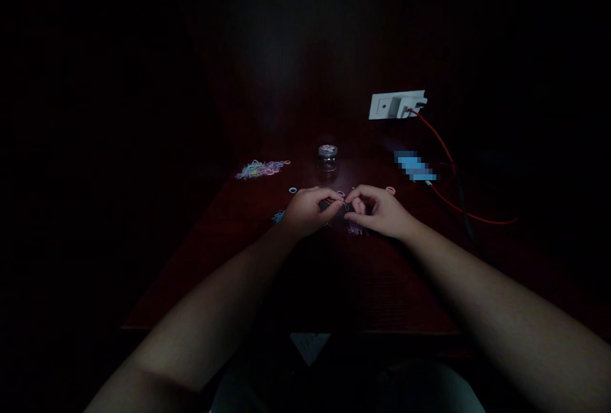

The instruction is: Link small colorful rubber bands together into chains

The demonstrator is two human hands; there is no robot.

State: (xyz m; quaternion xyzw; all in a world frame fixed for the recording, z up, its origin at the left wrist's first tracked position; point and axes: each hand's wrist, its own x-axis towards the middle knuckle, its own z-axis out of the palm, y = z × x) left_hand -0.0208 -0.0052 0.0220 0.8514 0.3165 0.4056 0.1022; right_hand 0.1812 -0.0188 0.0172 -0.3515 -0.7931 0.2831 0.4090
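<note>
In the head view my left hand (pixel 310 210) is closed, its thumb and forefinger pinched together. My right hand (pixel 382 211) faces it, with bent fingers meeting the left fingertips and the thumb a little below. A thin, pale yellowish rubber band (pixel 346 207) shows between the fingertips of both hands; its detail is dim. Beneath the hands lie a small purple pile of bands (pixel 356 228) and a blue pile of bands (pixel 278 216), both partly covered. A pale blue band ring (pixel 293 190) and an orange band ring (pixel 390 190) lie just beyond.
A larger heap of pastel bands (pixel 261 169) lies at the back left of the dark red table (pixel 191 273). Behind my hands stands a small round clear jar (pixel 328 153). At right are a blurred blue object (pixel 415 166), a red cable (pixel 436 133) and a wall socket (pixel 382 106).
</note>
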